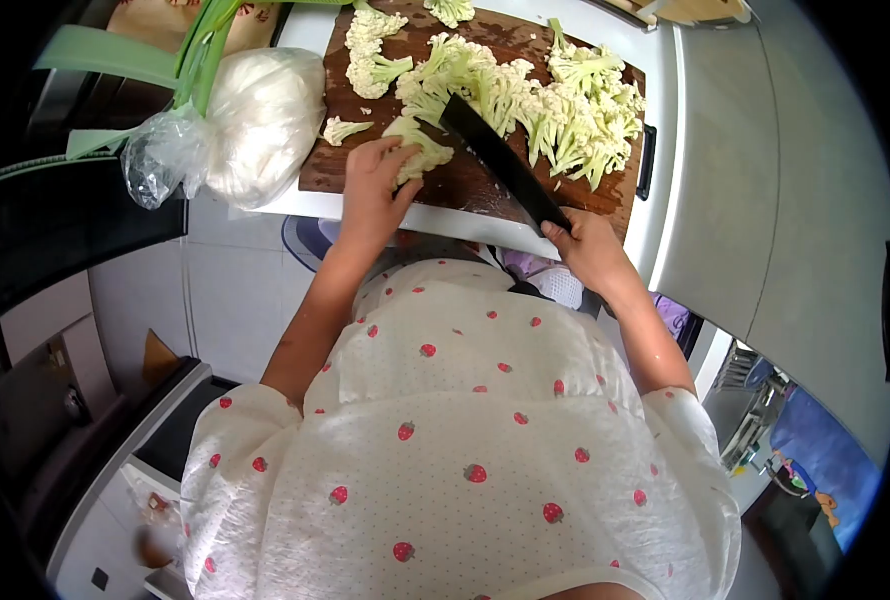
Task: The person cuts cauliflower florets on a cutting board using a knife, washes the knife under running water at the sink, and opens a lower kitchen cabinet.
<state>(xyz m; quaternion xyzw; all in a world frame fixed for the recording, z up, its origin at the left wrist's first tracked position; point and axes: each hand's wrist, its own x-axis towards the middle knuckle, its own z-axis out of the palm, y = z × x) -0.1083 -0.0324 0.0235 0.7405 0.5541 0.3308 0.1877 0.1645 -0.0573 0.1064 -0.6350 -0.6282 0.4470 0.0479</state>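
Note:
Pale green-white cauliflower pieces (585,110) lie across a dark brown wooden cutting board (475,195), heaped most thickly at the right. My left hand (373,190) has its fingers closed on a larger cauliflower floret (420,155) at the board's near left. In my right hand (587,245) is the handle end of a knife with a broad black blade (500,155). The blade slants up and left, its tip close to the floret under my left hand. A small loose floret (345,130) rests on the board left of that hand.
A white plastic bag (265,125) sits left of the board, beside green onion stalks (197,60) and crumpled clear plastic (165,155). The board's dark handle slot (647,163) is at its right edge. Grey cabinet panels (815,170) stand further right.

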